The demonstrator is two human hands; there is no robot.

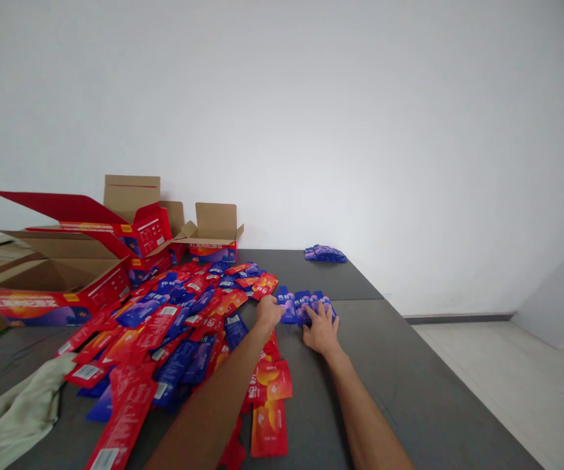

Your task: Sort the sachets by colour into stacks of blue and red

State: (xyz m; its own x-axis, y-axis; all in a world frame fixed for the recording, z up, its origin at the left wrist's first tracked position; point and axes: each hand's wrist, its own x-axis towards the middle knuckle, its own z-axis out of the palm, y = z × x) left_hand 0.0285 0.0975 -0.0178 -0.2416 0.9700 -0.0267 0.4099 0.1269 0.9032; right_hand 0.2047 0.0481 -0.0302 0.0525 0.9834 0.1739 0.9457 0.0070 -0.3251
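Your two hands meet over a short row of blue sachets near the far middle of the dark grey desk. Your left hand is curled with the fingers drawn in against the row's left end, though whether it grips one or only nudges it cannot be told. Your right hand lies flat and spread, palm down, pressing on the right part of the row.

By the look of it, the step in hand is squaring the blue sachets into a neat batch, apart from the mixed heap of red and blue sachets sprawling just to the left. The next move would seem to call for a light, even squeeze from both sides, since the glossy flat packs look slippery and apt to fan out.

A second small batch of blue sachets rests well apart, by the white wall. Orange-red sachets lie flat between your forearms. Open printed cardboard cartons, stiff and matte inside, stand at the left, and a pale rumpled cloth sags at the near left corner.
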